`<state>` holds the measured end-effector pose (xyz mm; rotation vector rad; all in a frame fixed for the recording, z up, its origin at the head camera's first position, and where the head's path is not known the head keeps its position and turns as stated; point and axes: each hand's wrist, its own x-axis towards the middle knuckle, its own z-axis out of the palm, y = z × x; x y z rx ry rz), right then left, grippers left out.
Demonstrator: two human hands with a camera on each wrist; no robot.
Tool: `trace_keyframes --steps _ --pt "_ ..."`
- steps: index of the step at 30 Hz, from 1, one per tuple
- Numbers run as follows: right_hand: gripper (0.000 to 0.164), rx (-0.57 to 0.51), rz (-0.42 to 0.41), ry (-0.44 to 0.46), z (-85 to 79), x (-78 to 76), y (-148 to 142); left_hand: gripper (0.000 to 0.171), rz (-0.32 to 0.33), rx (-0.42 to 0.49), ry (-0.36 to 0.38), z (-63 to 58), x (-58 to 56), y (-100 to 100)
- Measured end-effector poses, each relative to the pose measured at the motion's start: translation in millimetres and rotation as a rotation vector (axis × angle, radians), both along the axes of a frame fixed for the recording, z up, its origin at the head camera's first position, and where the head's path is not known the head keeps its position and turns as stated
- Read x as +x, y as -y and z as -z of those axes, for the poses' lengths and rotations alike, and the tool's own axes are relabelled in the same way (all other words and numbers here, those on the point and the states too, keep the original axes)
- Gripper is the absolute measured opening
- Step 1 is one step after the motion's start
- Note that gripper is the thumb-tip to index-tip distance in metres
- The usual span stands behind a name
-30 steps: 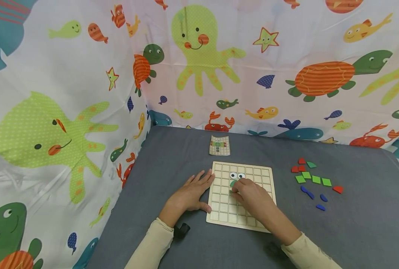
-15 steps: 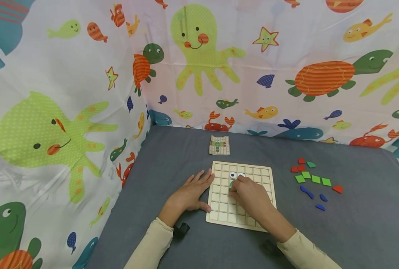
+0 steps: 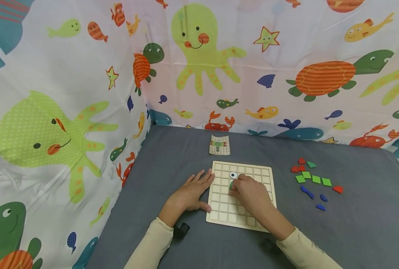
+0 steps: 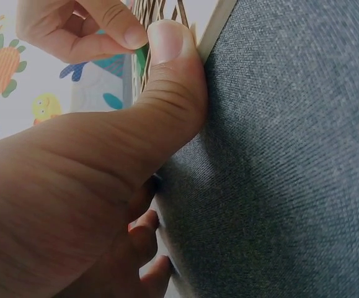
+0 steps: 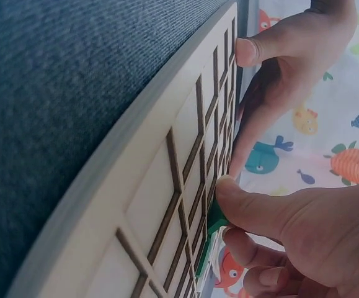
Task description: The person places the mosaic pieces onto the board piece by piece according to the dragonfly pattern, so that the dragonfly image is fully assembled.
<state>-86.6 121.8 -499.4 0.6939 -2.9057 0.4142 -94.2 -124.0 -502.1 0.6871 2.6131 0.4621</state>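
Our right hand (image 3: 251, 192) pinches a flat green piece (image 5: 216, 215) mid-way across a square pale-wood grid board (image 3: 223, 207); our left hand (image 3: 193, 190) lies spread at its left edge. We'd guess light, stiff (perhaps slick): grip the piece's edges.

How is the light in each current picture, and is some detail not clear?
Head view: bright, small details on the card unclear; left wrist view: dimmer, with dark shadow on the grey cloth beside the left hand; right wrist view: grey cloth dim, curtain behind brighter.

White curtain (image 3: 203, 105), printed green octopuses (image 3: 203, 58), orange-shelled turtles (image 3: 325, 78), gray fabric-covered table (image 3: 172, 160)
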Motion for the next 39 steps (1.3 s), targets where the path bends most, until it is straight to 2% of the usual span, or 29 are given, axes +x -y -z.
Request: trace_keyframes --steps 15,24,30,34,39 --pt "0.018 0.061 -0.051 0.026 -3.9 -1.8 -4.4 0.118 0.002 -0.002 -0.003 -1.3 -0.1 -0.4" --pt "0.021 0.037 -0.031 0.023 -0.4 -1.6 -5.3 0.118 0.002 0.007 0.003 -0.7 0.3 -0.1" --pt "0.019 -0.029 -0.008 0.024 -2.4 -4.3 -15.7 0.118 0.005 0.018 -0.004 2.7 0.4 0.0" --pt "0.016 -0.097 0.013 0.037 -7.7 -7.3 -29.4 0.118 0.006 0.015 -0.004 1.8 0.4 0.0" --pt "0.013 -0.127 0.057 0.065 -12.2 -11.4 -49.0 0.118 0.008 0.017 -0.004 1.2 0.2 0.2"
